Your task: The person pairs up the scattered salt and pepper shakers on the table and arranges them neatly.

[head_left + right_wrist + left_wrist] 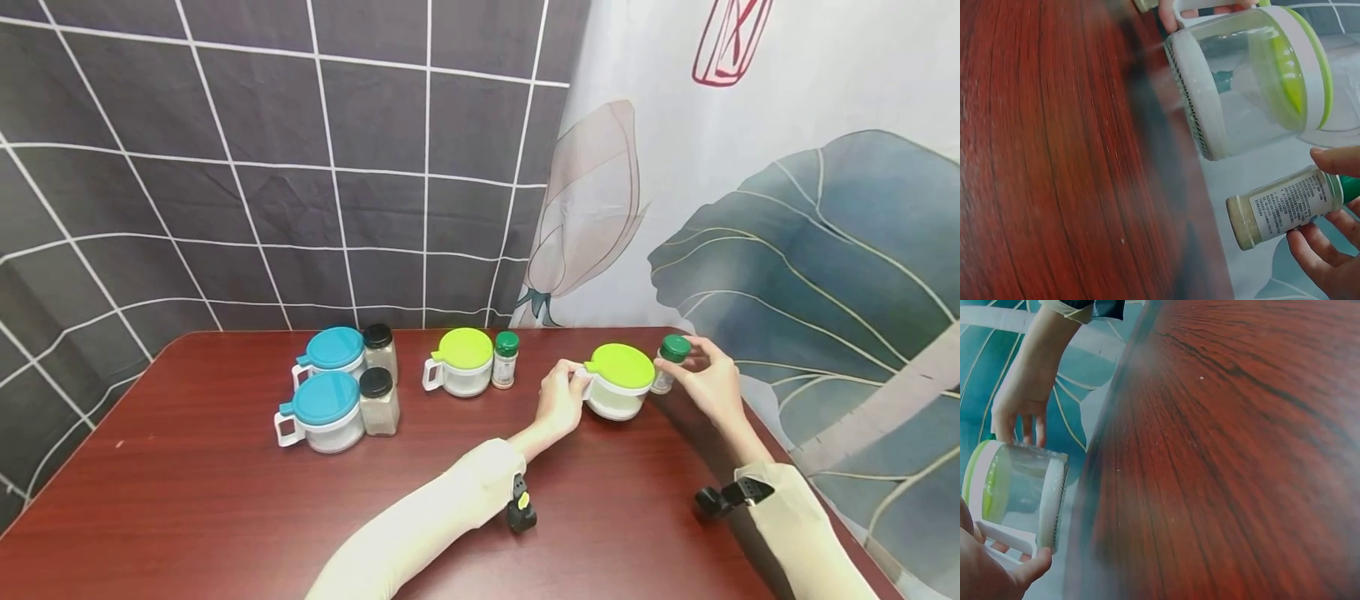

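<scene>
My left hand grips the white handle of a clear seasoning jar with a lime-green lid. White contents cover the bottom of this jar in the right wrist view. To its right, my right hand pinches a small spice bottle near its green cap. The bottle has a printed white label and pale brown contents. Jar and bottle are side by side at the table's right end; whether they touch the tabletop, I cannot tell.
A second lime-lidded jar and green-capped bottle stand side by side at the back middle. Farther left are two blue-lidded jars and two black-capped shakers. Curtains hang behind the brown table.
</scene>
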The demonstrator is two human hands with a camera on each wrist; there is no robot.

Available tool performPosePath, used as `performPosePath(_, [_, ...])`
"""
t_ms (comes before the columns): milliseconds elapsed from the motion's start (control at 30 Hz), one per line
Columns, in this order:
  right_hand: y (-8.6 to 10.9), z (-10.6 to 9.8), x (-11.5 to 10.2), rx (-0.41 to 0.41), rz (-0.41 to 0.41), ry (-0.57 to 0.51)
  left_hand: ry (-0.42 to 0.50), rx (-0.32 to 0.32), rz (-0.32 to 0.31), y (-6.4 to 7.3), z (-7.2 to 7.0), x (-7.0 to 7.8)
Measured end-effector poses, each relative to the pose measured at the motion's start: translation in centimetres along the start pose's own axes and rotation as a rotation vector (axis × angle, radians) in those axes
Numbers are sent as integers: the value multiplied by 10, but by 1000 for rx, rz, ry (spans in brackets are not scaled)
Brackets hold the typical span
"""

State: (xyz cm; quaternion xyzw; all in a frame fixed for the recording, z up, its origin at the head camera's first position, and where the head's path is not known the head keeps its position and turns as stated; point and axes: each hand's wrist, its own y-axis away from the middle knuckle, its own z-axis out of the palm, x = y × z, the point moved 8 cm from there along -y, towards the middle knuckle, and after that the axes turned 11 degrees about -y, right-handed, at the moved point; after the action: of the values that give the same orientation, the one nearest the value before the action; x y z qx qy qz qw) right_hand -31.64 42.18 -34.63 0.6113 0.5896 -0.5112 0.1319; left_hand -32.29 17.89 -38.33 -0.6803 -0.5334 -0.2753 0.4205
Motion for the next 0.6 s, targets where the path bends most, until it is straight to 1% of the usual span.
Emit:
performPosePath(333, [4, 7, -7, -13, -18, -6, 17, 8, -31, 2, -15, -12])
performPosePath(600, [9, 13, -15, -17, -36, -12, 15, -11, -35, 6, -24, -16])
